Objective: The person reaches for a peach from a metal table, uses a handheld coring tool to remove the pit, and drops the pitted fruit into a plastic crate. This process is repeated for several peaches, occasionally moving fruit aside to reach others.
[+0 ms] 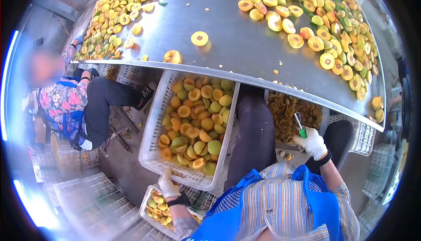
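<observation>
My left hand (pixel 168 185), in a white glove with a dark wristband, has its fingers over the near rim of a white plastic crate (pixel 210 183). Halved yellow-green peaches (pixel 193 122) fill much of that crate, which stands tilted beside my leg. In my right hand (pixel 312 142), also gloved, is a pitting spoon (pixel 301 129) with a green handle and a metal loop at its tip, pointing up. The fingers are wrapped round the handle, just in front of the table edge. A second crate (pixel 147 203) with peach halves sits below my left hand.
A metal table (pixel 228 21) bears heaps of halved peaches (pixel 337 35) at right and left, with a few loose halves between. Under it, a crate of brownish pits or scraps (pixel 285 109) stands by my right leg. Another person (pixel 66 96) sits at left.
</observation>
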Tool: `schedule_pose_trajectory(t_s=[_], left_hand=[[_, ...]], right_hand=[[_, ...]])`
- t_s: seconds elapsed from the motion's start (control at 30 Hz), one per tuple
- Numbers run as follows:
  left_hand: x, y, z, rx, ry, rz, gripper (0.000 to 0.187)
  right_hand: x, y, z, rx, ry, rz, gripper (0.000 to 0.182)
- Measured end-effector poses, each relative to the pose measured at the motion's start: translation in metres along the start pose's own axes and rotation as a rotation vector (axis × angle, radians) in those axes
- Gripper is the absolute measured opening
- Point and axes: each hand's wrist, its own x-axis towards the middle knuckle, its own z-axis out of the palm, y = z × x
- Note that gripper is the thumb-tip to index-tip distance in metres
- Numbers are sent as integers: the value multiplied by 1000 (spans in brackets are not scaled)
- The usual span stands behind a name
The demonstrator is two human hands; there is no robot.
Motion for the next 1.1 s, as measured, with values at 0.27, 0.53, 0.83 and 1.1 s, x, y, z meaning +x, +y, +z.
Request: schedule_pose_trajectory(t_s=[0.27,0.53,0.83,1.1], left_hand=[[-16,10,66,977,604,774,54],[-3,50,261,892,-45,1395,38],[-124,83,512,884,-662,1957,41],[-137,40,633,1339,-726,1930,56]], right_hand=[[-39,-25,-37,179,112,-49,60],[-93,7,-107,98,312,-6,31],[-128,80,-215,-83,611,-7,41],[-45,117,-311,-84,755,73,36]])
